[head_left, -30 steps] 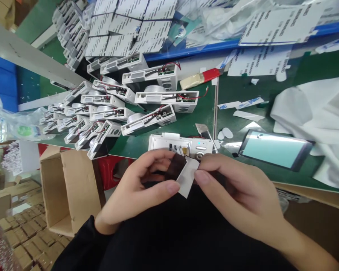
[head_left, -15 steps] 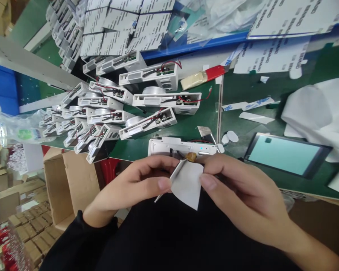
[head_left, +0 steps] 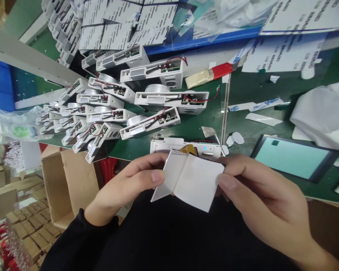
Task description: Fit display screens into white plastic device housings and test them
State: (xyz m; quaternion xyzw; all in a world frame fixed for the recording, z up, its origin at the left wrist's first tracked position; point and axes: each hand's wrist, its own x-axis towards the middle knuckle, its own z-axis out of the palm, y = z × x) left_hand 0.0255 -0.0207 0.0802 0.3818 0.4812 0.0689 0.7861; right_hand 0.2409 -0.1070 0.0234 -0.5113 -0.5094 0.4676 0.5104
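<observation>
My left hand [head_left: 135, 184] pinches the edge of a thin white-backed panel [head_left: 169, 177] between thumb and fingers. From that panel a white sheet [head_left: 197, 180] spreads open like a page; my right hand [head_left: 260, 199] grips its right edge, thumb on top. An amber flex ribbon cable [head_left: 190, 149] comes out at the panel's upper edge. Just behind lies a white device housing [head_left: 161, 146] with a small blue light, partly covered by the sheet and my hands. The panel's far face is hidden.
White housings [head_left: 158, 98] with red wires crowd the left of the green table. A red-handled brush [head_left: 209, 75], a metal blade [head_left: 210, 132], round white stickers [head_left: 237, 138] and a framed glass plate [head_left: 296, 156] lie around. An open cardboard box [head_left: 56, 188] stands below left.
The white sheet has swung wider from the panel as my right hand moved right. More of the panel's white surface and the amber ribbon shows. The view has shifted slightly.
</observation>
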